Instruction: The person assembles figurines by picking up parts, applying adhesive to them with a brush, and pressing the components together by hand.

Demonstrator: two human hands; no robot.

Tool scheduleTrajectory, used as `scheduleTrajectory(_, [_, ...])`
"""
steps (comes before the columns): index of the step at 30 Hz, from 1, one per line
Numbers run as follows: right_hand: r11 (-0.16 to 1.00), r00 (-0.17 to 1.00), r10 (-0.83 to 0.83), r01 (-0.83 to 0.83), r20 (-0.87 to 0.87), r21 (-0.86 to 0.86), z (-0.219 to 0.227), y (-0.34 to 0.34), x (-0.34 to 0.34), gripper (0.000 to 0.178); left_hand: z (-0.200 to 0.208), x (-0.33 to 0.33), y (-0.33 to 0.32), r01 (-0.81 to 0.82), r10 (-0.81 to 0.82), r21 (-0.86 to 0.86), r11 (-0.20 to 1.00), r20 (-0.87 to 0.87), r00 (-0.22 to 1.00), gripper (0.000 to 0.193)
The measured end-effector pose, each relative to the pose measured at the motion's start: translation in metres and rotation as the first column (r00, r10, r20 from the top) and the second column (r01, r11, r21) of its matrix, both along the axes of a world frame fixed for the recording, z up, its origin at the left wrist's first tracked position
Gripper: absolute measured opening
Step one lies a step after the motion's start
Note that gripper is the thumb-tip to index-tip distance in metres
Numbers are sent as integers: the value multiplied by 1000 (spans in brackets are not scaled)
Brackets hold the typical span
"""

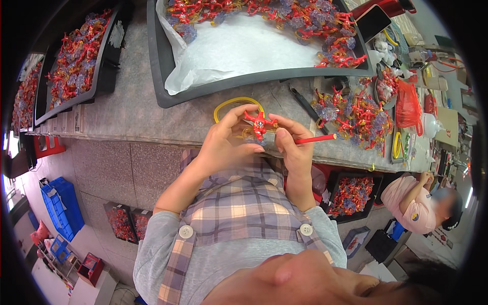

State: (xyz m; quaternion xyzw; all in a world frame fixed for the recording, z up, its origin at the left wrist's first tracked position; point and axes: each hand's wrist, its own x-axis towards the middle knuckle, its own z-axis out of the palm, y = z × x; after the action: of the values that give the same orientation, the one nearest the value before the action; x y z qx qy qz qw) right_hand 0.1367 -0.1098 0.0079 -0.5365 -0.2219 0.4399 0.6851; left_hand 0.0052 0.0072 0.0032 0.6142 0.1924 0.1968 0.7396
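MARKING: two-digit number | ON: beige board point(447, 124) | WHERE: right side

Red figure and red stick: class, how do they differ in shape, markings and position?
The red figure has spread limbs; the red stick is straight. The figure shows dark and white details; the stick's visible shaft looks plain, with a pale end. The figure sits between the left hand and right hand; the stick juts from the right hand. Both are mainly red.

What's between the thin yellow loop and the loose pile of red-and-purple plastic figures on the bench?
Head view: slim black tool beside the pile; right hand nearer the loop.
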Motion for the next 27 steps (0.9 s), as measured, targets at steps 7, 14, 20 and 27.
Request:
scheduleTrajectory(7, [999,997,-20,17,74,40,-2,-2,2,21,-8,-2,-5,-67,60,236,970,34,998,64])
scheduleTrajectory(14, [993,996,-11,0,90,120,-1,-2,1,15,-16,-2,-7,-107,85,311,944,83,993,57])
scheduleTrajectory(20, [991,986,6,-28,166,129,-2,-3,1,14,-13,-6,-5,-19,11,276,961,32,999,53])
scheduleTrajectory(27, [995,962,1,-29,271,97,-2,-6,1,12,-10,-7,-4,25,-27,161,987,8,1000,63])
